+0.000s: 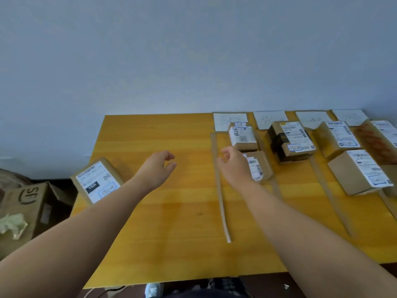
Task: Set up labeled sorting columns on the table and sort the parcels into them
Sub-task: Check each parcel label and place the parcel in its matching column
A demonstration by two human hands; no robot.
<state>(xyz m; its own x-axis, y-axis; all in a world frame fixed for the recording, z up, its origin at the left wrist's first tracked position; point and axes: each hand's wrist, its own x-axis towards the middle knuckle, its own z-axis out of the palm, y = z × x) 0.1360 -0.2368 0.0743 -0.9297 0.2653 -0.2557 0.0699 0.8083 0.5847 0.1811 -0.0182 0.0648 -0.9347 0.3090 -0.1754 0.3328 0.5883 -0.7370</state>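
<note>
Several white paper labels line the far edge of the yellow table, with cardboard strips marking columns below them. Small cardboard parcels lie in the columns; the left column has a parcel near its label and another parcel below it. One parcel with a white shipping label sits alone at the table's left edge. My left hand hovers over bare table, fingers loosely curled, holding nothing. My right hand hangs beside the lower left-column parcel, fingers loosely curled, empty.
A black and brown parcel fills the second column; more parcels lie in the right columns. An open cardboard box with crumpled paper stands on the floor to the left. A pale wall runs behind the table.
</note>
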